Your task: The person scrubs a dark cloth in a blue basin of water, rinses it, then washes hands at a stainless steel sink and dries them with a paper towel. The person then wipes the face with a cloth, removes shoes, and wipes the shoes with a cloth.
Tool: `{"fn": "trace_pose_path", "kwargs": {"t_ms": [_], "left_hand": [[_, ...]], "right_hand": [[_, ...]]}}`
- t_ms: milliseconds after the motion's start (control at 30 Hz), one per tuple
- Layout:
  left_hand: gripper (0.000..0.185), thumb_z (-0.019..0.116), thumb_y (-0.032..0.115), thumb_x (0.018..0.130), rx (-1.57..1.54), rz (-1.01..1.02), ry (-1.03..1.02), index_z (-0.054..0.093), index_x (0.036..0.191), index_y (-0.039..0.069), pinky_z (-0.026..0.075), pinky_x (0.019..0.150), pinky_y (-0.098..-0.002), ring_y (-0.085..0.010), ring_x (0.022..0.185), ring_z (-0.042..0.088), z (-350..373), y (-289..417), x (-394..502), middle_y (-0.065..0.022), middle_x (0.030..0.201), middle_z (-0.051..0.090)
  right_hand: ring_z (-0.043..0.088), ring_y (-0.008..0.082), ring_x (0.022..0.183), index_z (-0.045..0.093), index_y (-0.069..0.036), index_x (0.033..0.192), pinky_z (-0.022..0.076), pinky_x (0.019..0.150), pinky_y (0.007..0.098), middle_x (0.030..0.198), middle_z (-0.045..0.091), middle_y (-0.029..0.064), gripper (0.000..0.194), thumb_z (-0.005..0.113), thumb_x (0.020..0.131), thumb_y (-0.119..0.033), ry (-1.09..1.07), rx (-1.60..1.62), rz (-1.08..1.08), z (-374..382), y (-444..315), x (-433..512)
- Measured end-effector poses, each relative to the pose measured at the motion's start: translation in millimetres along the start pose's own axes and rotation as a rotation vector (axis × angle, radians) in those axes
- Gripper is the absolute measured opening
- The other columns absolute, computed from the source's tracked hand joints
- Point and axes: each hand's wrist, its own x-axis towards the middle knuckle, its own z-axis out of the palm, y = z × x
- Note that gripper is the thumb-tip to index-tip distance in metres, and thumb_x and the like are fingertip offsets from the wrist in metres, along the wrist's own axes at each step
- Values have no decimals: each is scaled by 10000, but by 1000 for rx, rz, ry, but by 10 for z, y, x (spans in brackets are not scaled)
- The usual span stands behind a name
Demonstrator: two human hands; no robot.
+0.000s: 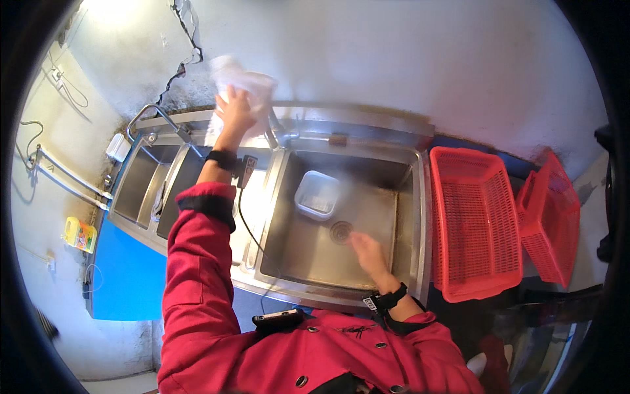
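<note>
My left hand (237, 113) is on a white cloth (251, 81), at the back of the sink unit beside the faucet (276, 132). The cloth is blurred and partly hides the faucet. Over the large stainless-steel sink basin (310, 266), near its drain (341, 232), my right hand (366, 253) is blurred, with nothing visible in it; how its fingers are set does not show clearly. A white plastic container (317, 195) sits in that basin, left of centre.
Red perforated plastic baskets (475, 221) stand right of the sink. Farther left are smaller basins (147, 184) under a curved tap (152, 107). A yellow jug (80, 235) stands by a blue surface (128, 276). A black cable (252, 235) runs from my left wrist.
</note>
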Motion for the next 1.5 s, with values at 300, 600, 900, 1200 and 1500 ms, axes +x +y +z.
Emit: {"fn": "trace_pose_path", "kwargs": {"t_ms": [300, 600, 900, 1200, 1500], "left_hand": [[935, 783, 330, 746, -427, -55, 132, 292, 1431, -76, 374, 1052, -396, -357, 1265, 460, 624, -280, -541, -277, 1353, 459], [546, 711, 199, 837, -539, 306, -698, 515, 1314, 20, 358, 1060, -421, -334, 1234, 485, 710, 867, -3377, -167, 1321, 533], [493, 789, 159, 757, -874, -121, -1241, 543, 1154, 1, 509, 752, -255, -120, 882, 602, 370, 1425, -3871, -66, 1030, 614], [676, 846, 258, 688, -917, -61, -1203, 516, 1203, -30, 518, 823, -341, -216, 923, 637, -43, 1423, -4554, -152, 1005, 655], [1072, 898, 200, 656, -1189, 640, -1236, 218, 1463, 7, 476, 944, -370, -259, 1125, 588, -1070, 1427, -4791, -169, 1218, 583]], "right_hand": [[654, 156, 945, 595, 56, 1161, 510, 850, 281, 1044, 695, 114, 293, 556, 984, -174, 62, 6, 19, -190, 202, -112], [625, 220, 970, 558, -15, 1103, 488, 901, 344, 1030, 646, 115, 291, 488, 997, -276, 43, 564, -136, -394, -540, 427], [618, 271, 1009, 531, 17, 1154, 463, 949, 392, 1080, 638, 177, 351, 471, 996, -291, 418, 756, -95, -376, -898, 151], [641, 331, 886, 628, -15, 1092, 524, 815, 420, 965, 664, 153, 313, 661, 798, -117, 680, -1268, -747, -141, -1036, -594], [622, 162, 1014, 582, 69, 1171, 483, 885, 290, 1116, 669, 137, 263, 585, 931, -39, 1142, -523, -1027, 457, -1976, -2123]]}}
